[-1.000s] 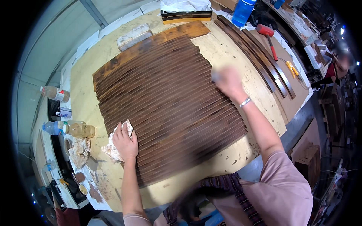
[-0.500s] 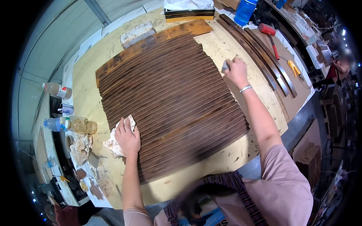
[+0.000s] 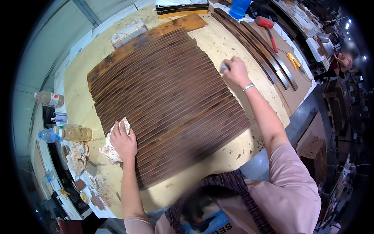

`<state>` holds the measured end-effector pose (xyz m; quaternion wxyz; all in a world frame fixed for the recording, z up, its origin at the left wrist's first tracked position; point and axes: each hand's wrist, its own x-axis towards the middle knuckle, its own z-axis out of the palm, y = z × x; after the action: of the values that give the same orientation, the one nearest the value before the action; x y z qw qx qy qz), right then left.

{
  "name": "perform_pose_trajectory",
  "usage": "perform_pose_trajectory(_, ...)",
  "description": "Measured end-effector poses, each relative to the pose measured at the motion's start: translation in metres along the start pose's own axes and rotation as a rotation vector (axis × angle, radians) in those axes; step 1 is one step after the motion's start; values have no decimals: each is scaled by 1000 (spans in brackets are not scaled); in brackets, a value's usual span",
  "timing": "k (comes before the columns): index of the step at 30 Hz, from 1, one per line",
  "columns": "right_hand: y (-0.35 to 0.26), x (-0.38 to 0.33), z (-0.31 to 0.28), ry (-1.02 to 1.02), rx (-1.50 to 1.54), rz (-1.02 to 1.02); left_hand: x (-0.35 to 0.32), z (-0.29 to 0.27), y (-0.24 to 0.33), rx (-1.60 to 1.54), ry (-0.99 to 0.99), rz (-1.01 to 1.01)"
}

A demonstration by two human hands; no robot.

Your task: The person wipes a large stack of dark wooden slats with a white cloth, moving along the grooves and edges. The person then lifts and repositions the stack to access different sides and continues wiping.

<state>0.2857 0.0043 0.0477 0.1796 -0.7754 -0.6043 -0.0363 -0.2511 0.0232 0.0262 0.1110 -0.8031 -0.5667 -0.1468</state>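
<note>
Dark wooden slats (image 3: 167,105) lie side by side on a tan worktable (image 3: 78,74), a stained orange-brown board (image 3: 113,58) along their far edge. At the slats' near-left side, a worker's left hand (image 3: 124,142) rests nearly flat, fingers extended, over a crumpled white cloth (image 3: 107,151). The right hand (image 3: 236,72), fingers curled, grips a small grey block (image 3: 224,67) just beside the right edge, near long dark strips (image 3: 267,50) and a red mallet (image 3: 264,22).
</note>
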Motion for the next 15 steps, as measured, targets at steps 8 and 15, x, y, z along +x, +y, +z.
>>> perform_pose_trajectory(8,-40,-48,-27,-80,197,-454,-5,-2,0,9,-22,-17)
perform_pose_trajectory(15,-5,-53,-30,126,240,-249,-5,1,-2,-1,-9,-11)
